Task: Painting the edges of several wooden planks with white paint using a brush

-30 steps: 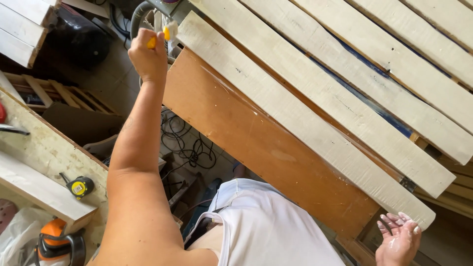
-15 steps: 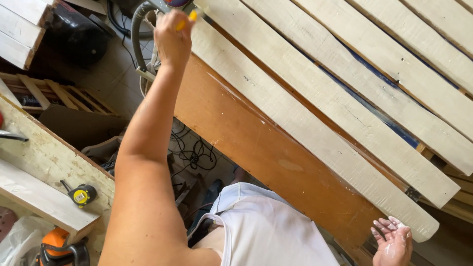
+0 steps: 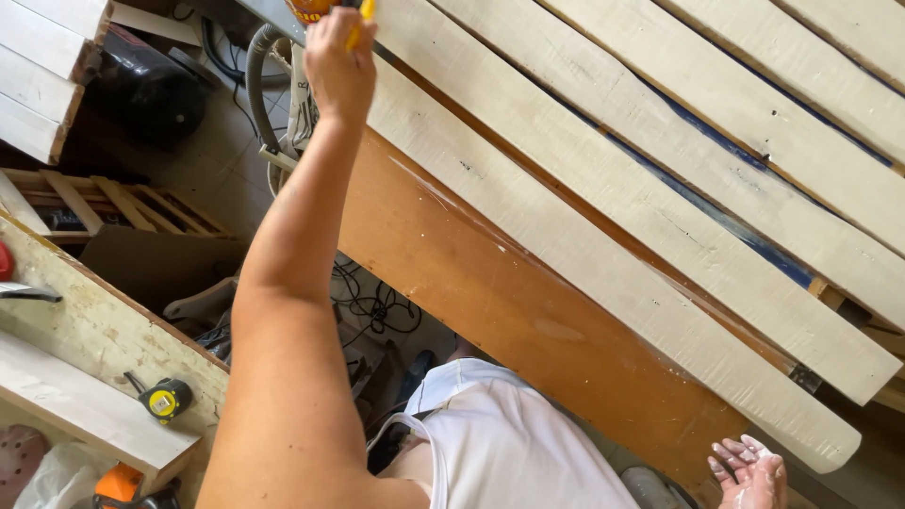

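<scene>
Up top: left hand grips a yellow-handled tool

Left hand (image 3: 339, 71) is stretched far out w/ the arm straight, clenched round a yellow-handled tool (image 3: 356, 21) at the top edge of view; tool's orange body is mostly cut off, so can't tell its kind. It sits at the far end of the pale plank (image 3: 603, 254), which lies w/ other whitish boards across the brown workbench (image 3: 490, 302). Right hand (image 3: 749, 471) hangs bottom right, fingers loose, palm dusted white, grasping nothing, just below the plank's near rounded end. Yellow tape measure (image 3: 162, 399) rests on a side board at left. Grey hose (image 3: 259, 80) curls near the left hand.
</scene>
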